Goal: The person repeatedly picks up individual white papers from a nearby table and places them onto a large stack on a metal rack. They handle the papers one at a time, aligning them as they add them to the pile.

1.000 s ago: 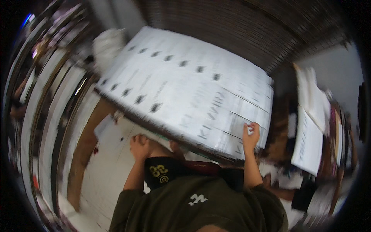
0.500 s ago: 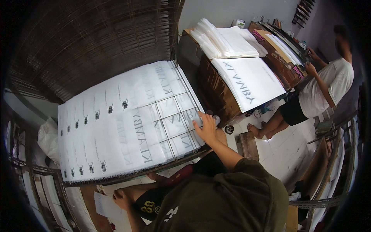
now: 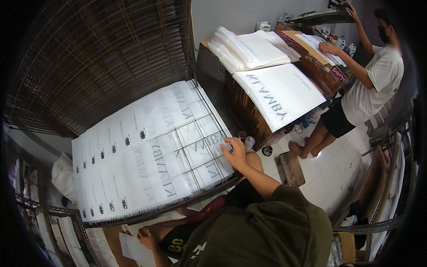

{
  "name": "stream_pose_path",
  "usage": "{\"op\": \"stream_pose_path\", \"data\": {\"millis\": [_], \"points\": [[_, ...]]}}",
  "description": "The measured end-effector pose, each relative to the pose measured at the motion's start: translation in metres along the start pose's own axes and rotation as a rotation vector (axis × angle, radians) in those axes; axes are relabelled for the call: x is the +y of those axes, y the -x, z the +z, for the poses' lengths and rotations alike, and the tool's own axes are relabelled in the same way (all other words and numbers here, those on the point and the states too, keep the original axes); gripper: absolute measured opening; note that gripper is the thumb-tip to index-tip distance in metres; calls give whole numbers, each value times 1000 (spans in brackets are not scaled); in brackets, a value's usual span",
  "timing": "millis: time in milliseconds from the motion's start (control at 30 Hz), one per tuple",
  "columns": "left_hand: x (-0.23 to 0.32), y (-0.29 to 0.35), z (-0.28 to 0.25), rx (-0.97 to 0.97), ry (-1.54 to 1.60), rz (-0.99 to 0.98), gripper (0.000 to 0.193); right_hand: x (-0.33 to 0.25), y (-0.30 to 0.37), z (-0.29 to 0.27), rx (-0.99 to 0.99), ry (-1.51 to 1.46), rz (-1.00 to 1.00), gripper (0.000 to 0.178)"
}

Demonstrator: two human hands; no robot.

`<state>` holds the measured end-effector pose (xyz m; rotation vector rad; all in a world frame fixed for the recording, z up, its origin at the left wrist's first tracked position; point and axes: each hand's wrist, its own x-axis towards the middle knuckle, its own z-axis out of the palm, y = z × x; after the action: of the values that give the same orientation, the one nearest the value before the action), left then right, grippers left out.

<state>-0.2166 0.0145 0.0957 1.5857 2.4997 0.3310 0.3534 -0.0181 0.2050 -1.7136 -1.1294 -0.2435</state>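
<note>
My right hand point(image 3: 234, 152) hovers at the near right corner of a wire rack, its fingers apart and holding nothing. Below and beside it, printed white translucent sheets point(image 3: 120, 178) lie overlapped on the rack's top grid point(image 3: 177, 131). The sheets bear large grey lettering and small black label blocks. My left hand point(image 3: 146, 236) is low at the left, by my knee, with its fingers curled at the edge of a small white paper point(image 3: 128, 246). The grip on the paper is partly hidden by the hand.
Raised wire trays point(image 3: 111, 62) stand over the sheets. On a wooden table point(image 3: 240, 98) lie a thick pile of white sheets point(image 3: 249, 49) and a printed sheet point(image 3: 280, 95). A co-worker point(image 3: 378, 84) stands at the far right. A wooden stool point(image 3: 291, 169) is on the tiled floor.
My view has shifted slightly. The co-worker has raised a dark frame with one arm and reaches over the white sheets with the other. My hands have barely moved.
</note>
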Motion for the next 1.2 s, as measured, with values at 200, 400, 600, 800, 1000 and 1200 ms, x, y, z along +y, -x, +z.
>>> {"op": "stream_pose_path", "data": {"millis": [200,400,600,800,1000,1200], "points": [[9,8,-14,-26,9,-52,59,-36,-75,-47,193,-416,48,26],[4,12,-18,-21,123,15,58,14,-211,-134,789,-1000,367,73],[5,11,-15,-6,136,22,58,40,-247,-133,982,-1204,376,110],[4,11,-18,-6,153,-2,60,2,-233,-84,1168,-1150,499,113],[-4,13,-12,35,163,-16,62,81,-233,-76,1458,-763,730,90],[25,21,-30,12,168,-89,56,-36,-256,-96,852,-629,91,45]]}}
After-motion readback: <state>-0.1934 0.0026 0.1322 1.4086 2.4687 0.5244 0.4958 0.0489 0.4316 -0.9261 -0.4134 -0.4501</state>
